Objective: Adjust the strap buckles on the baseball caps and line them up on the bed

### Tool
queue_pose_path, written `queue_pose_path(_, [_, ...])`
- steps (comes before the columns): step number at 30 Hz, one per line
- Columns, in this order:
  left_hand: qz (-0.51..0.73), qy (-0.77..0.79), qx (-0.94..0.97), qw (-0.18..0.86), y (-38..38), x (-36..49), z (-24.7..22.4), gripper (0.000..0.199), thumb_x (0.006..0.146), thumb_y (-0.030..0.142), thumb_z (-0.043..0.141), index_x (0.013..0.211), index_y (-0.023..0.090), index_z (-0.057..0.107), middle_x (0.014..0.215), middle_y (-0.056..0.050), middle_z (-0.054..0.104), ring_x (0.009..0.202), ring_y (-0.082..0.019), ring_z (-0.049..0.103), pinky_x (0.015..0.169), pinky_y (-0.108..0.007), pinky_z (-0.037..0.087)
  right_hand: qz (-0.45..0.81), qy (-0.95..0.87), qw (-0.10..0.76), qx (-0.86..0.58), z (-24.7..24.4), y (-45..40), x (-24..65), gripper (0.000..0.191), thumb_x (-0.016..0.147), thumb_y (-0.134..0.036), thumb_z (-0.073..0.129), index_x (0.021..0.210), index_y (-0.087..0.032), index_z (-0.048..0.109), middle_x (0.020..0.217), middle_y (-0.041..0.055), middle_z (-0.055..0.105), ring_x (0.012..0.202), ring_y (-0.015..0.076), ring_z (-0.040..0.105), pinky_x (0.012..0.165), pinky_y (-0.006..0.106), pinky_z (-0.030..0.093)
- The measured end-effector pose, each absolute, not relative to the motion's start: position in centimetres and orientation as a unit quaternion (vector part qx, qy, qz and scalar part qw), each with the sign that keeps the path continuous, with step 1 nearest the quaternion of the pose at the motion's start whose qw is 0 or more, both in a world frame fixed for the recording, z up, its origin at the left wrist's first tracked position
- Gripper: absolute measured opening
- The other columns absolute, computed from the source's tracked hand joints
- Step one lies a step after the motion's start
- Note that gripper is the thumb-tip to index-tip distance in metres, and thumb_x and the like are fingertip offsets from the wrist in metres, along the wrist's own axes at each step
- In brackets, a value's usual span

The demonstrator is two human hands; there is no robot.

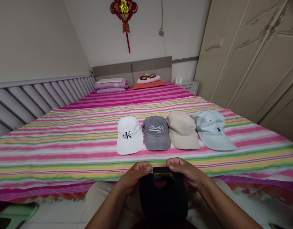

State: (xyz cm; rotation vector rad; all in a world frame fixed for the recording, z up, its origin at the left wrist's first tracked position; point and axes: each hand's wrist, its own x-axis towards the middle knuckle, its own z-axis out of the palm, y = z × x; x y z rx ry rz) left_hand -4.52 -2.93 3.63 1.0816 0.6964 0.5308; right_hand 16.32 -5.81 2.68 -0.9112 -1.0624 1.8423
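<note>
A black cap [163, 202] is held over my lap, its back strap and opening toward the bed. My left hand [136, 175] pinches the left end of the strap. At the strap's right end, my right hand [184, 170] grips with thumb and fingers. Beyond them a row of caps lies on the striped bedspread: a white cap [130, 135], a grey cap [156, 133], a beige cap [183, 130] and a pale blue cap [213, 129], brims facing me.
The bed [65, 152] has a rail [41, 98] on its left. Folded purple bedding [111, 85] and a pink folded item [148, 79] lie by the headboard [151, 66]. A wardrobe [251, 57] stands right; a green stool [19, 214] is lower left.
</note>
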Motion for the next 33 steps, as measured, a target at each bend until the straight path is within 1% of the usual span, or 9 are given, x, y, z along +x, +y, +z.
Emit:
queue_pose_path(4, [0.246,0.316,0.481,0.78,-2.7,-4.5,3.9,0.024,0.07,0.035,0.062,0.069,0.012,0.055,0.059,-0.002,0.058,0.045,-0.007,0.046,0.045,-0.019,0.03,0.719,-0.424,0.401,-0.378,3.4,-5.7,16.2,0.029,0.062,-0.036,0.07,0.057,-0.013,0.053,0.048,-0.0053,0.048,0.04,0.0031,0.031,0.037,0.016,0.019])
queue_pose_path(8, [0.235,0.318,0.482,0.782,-2.4,-4.6,4.1,0.024,0.072,0.036,0.061,0.069,0.012,0.056,0.061,-0.003,0.06,0.051,-0.01,0.051,0.049,-0.02,0.033,0.715,-0.415,0.409,-0.387,3.3,-5.6,16.2,0.03,0.062,-0.036,0.071,0.058,-0.013,0.052,0.047,-0.0065,0.045,0.04,0.0031,0.03,0.038,0.016,0.021])
queue_pose_path(11, [0.236,0.325,0.464,0.79,-2.4,-4.6,4.2,0.023,0.07,0.034,0.062,0.067,0.013,0.055,0.06,-0.003,0.061,0.052,-0.011,0.054,0.05,-0.02,0.035,0.72,-0.4,0.41,-0.391,3.3,-5.7,16.2,0.032,0.06,-0.037,0.072,0.058,-0.013,0.051,0.046,-0.0073,0.043,0.039,0.0028,0.03,0.038,0.016,0.021])
queue_pose_path(15, [0.23,0.325,0.441,0.804,-2.5,-4.5,4.3,0.018,0.069,0.029,0.063,0.066,0.013,0.056,0.059,-0.003,0.061,0.051,-0.011,0.054,0.051,-0.021,0.037,0.725,-0.393,0.409,-0.39,3.4,-5.9,16.1,0.032,0.06,-0.036,0.072,0.056,-0.013,0.05,0.044,-0.0077,0.043,0.039,0.0026,0.029,0.037,0.016,0.02])
queue_pose_path(19, [0.218,0.318,0.427,0.817,-2.5,-4.6,4.2,0.015,0.066,0.024,0.066,0.065,0.012,0.058,0.057,-0.001,0.059,0.047,-0.008,0.05,0.047,-0.019,0.035,0.728,-0.386,0.416,-0.384,3.6,-6.0,16.1,0.03,0.06,-0.034,0.073,0.056,-0.013,0.051,0.043,-0.008,0.043,0.038,0.0021,0.029,0.037,0.015,0.02])
queue_pose_path(23, [0.228,0.328,0.427,0.811,-2.4,-4.7,4.0,0.015,0.061,0.02,0.07,0.06,0.012,0.058,0.046,0.004,0.052,0.038,-0.004,0.041,0.041,-0.017,0.029,0.734,-0.378,0.422,-0.374,3.5,-5.9,16.0,0.029,0.06,-0.033,0.073,0.056,-0.012,0.053,0.045,-0.0067,0.046,0.038,0.0024,0.032,0.037,0.015,0.022])
queue_pose_path(27, [0.254,0.312,0.417,0.815,-2.0,-4.8,3.7,0.017,0.062,0.022,0.069,0.059,0.012,0.056,0.049,0.002,0.054,0.043,-0.006,0.046,0.045,-0.017,0.032,0.746,-0.366,0.434,-0.347,3.6,-5.8,16.2,0.028,0.063,-0.033,0.072,0.056,-0.012,0.054,0.047,-0.0066,0.047,0.04,0.0026,0.036,0.04,0.015,0.027])
queue_pose_path(30, [0.275,0.284,0.402,0.826,-1.6,-4.9,3.7,0.02,0.063,0.023,0.069,0.057,0.012,0.054,0.05,0.0,0.055,0.046,-0.009,0.051,0.047,-0.019,0.035,0.768,-0.382,0.393,-0.331,3.7,-5.6,16.8,0.028,0.066,-0.036,0.069,0.066,-0.009,0.061,0.054,-0.0017,0.056,0.044,0.0051,0.045,0.044,0.016,0.033])
queue_pose_path(33, [0.275,0.262,0.396,0.836,-1.3,-4.9,3.9,0.02,0.065,0.024,0.068,0.058,0.011,0.055,0.051,-0.001,0.056,0.046,-0.01,0.053,0.049,-0.02,0.038,0.794,-0.402,0.34,-0.304,3.9,-5.4,17.3,0.025,0.063,-0.028,0.072,0.07,-0.006,0.063,0.058,0.0022,0.06,0.047,0.0063,0.05,0.045,0.016,0.035])
